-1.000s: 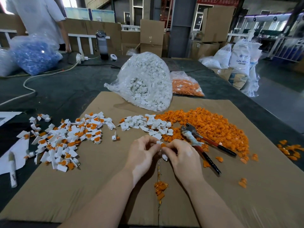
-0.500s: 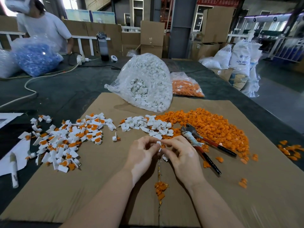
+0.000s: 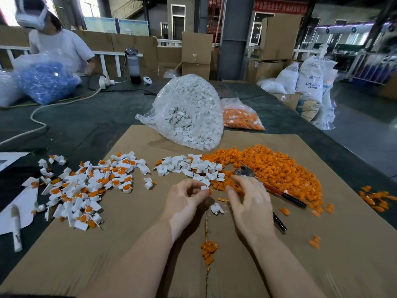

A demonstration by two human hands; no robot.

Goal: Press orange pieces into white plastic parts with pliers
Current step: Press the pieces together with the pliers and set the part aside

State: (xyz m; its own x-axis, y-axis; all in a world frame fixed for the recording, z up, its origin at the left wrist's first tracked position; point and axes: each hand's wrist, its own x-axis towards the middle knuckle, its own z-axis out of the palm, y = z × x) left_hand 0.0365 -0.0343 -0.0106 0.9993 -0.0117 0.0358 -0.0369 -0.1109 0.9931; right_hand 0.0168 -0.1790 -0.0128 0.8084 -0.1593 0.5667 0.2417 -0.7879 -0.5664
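Observation:
My left hand (image 3: 184,196) pinches a small white plastic part with an orange piece (image 3: 206,189) at its fingertips. My right hand (image 3: 249,203) hovers just to the right with spread, relaxed fingers and holds nothing. The pliers (image 3: 277,191) lie on the cardboard behind my right hand, jaws toward the orange heap, partly hidden by the hand. A loose white part (image 3: 217,208) lies between my hands. Loose orange pieces (image 3: 272,166) are heaped at the right, empty white parts (image 3: 189,166) in the middle, assembled white-and-orange parts (image 3: 86,188) at the left.
A cardboard sheet (image 3: 129,244) covers the dark table. A clear bag of white parts (image 3: 189,112) and a bag of orange pieces (image 3: 240,117) stand behind. A marker (image 3: 16,229) lies at the left. A person sits at the far left by a bag of blue parts (image 3: 43,82).
My right hand has let go of the part and drawn away to the right with fingers spread. My left hand keeps the part pinched. The person at the far left has leaned into view.

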